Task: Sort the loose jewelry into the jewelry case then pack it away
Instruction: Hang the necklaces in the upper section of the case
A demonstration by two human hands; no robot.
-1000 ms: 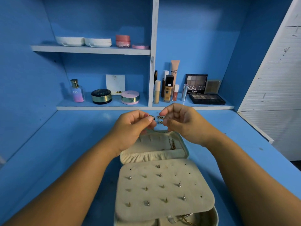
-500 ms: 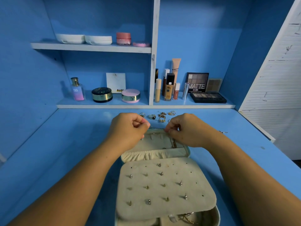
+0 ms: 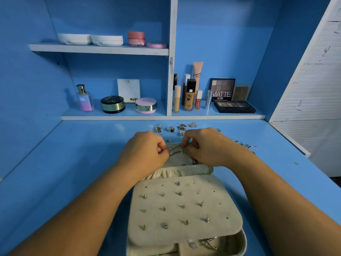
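A cream jewelry case (image 3: 186, 235) lies open on the blue desk, its earring panel (image 3: 217, 196) studded with several small earrings. My left hand (image 3: 145, 154) and my right hand (image 3: 204, 146) rest over the case's far lid section (image 3: 180, 159), both pinching a thin dark chain necklace (image 3: 175, 149) stretched between them across the lid. Loose rings (image 3: 170, 129) and small gold pieces (image 3: 192, 124) lie on the desk just beyond my hands. A silver chain (image 3: 243, 145) lies to the right of my right wrist. A gold chain (image 3: 210, 245) shows in the case's near compartment.
A low shelf (image 3: 162, 117) behind the desk holds a perfume bottle (image 3: 84, 98), round compacts (image 3: 113, 104), foundation tubes (image 3: 190, 97) and eyeshadow palettes (image 3: 234, 106). An upper shelf (image 3: 97, 49) carries white containers and a pink jar. A white slatted panel (image 3: 313, 89) stands at right.
Both hands came down and toward me from above the loose rings to the case lid. The rings behind them are now uncovered, and the chain lies against the lid.
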